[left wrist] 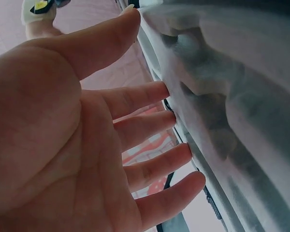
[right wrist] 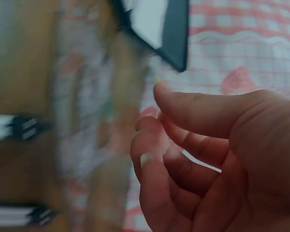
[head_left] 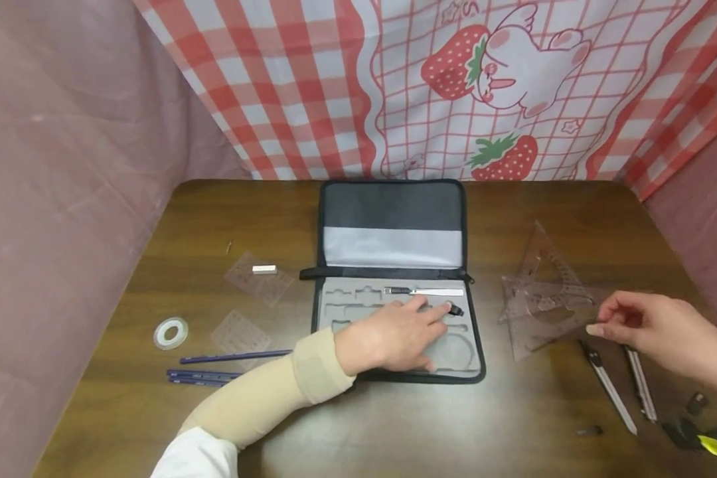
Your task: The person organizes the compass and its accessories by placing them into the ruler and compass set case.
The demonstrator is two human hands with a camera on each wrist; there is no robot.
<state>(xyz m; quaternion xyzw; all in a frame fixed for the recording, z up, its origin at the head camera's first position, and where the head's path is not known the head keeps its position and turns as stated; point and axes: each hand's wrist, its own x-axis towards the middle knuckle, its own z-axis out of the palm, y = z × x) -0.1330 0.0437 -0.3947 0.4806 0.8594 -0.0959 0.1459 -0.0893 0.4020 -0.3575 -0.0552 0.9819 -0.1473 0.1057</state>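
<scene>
My left hand (head_left: 397, 335) lies over the grey moulded tray of an unzipped black case (head_left: 480, 345). Its fingers are spread, and the fingertips touch the tray in the left wrist view. A silver compass-like tool (head_left: 436, 292) sits in the top slot, just beyond the fingertips. Close to one fingertip is a small black piece (head_left: 456, 310). My right hand (head_left: 645, 325) hovers by the edge of two overlapping clear set squares (head_left: 550, 305). Its fingers (right wrist: 152, 188) are loosely bent, thumb and fingertips apart, with nothing seen between them.
Two silver-and-black drawing tools (head_left: 612, 392) lie at right, with small dark pieces (head_left: 588, 431) nearby. At left are blue pencils (head_left: 236, 356), a tape roll (head_left: 170, 333), clear templates (head_left: 241, 332) and a white eraser (head_left: 264, 269). A checked curtain (head_left: 394, 86) hangs behind.
</scene>
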